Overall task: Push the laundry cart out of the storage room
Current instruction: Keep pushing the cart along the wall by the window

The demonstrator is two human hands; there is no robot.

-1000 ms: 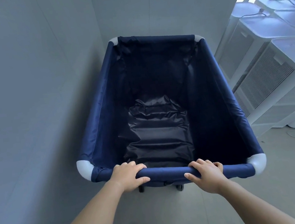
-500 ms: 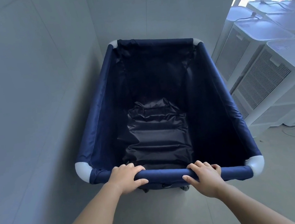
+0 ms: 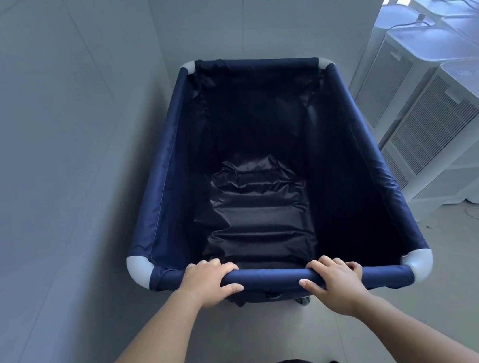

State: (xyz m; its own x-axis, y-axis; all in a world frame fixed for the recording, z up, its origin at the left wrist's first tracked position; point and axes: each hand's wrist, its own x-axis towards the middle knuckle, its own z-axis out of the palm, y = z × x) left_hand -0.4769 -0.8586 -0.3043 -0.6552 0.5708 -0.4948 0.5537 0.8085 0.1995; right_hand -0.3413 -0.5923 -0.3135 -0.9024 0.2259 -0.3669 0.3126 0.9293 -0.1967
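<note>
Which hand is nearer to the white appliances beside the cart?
Right. The right hand grips the cart rail on the side toward the white appliances; the left hand grips it toward the wall.

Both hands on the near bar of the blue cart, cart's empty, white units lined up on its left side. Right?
Not quite: the white units stand on the cart's right side; on its left is a bare wall, as the head view shows. Left hand and right hand do grip the near bar, and the cart is empty.

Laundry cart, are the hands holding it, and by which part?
Yes. Both hands grip the laundry cart by its near padded top rail: left hand toward the left corner, right hand toward the right.
</note>
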